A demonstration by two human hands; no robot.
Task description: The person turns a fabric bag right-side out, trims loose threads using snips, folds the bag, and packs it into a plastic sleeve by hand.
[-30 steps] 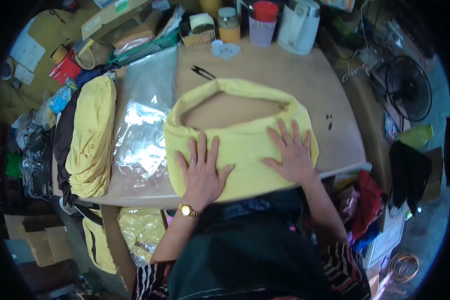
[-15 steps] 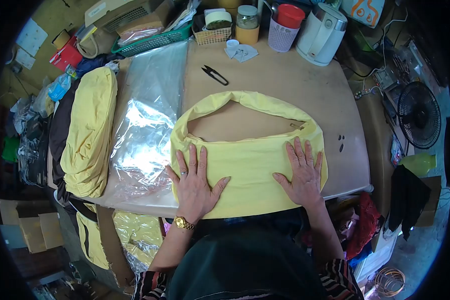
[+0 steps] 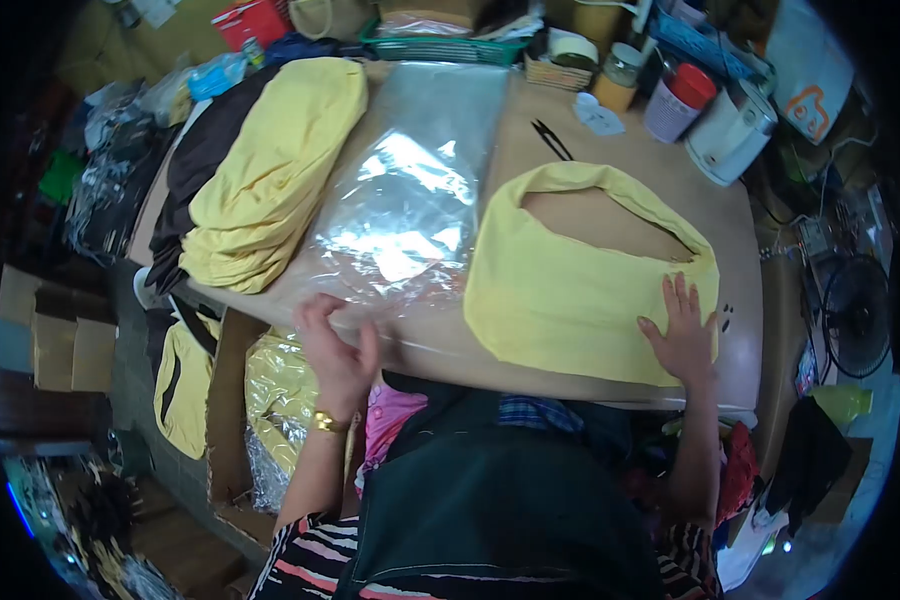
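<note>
A yellow cloth shoulder bag lies flat on the brown-covered table, its strap forming a loop at the far side. My right hand rests on the bag's right part, fingers stretched out. Away from the bag, my left hand hovers by the table's front edge with loosely bent fingers apart and nothing in them. Just beyond it are clear plastic sleeves, shiny and lying flat. Black thread snips lie behind the bag.
Folded yellow cloth lies on dark cloth at the left. A cardboard box below the edge holds plastic-wrapped yellow items. A green basket, a jar and a white kettle line the back; a fan stands right.
My left hand has lifted off the bag and moved left toward the plastic sleeves. My right hand stays on the bag. The view has turned left, and the bag now sits at an angle.
</note>
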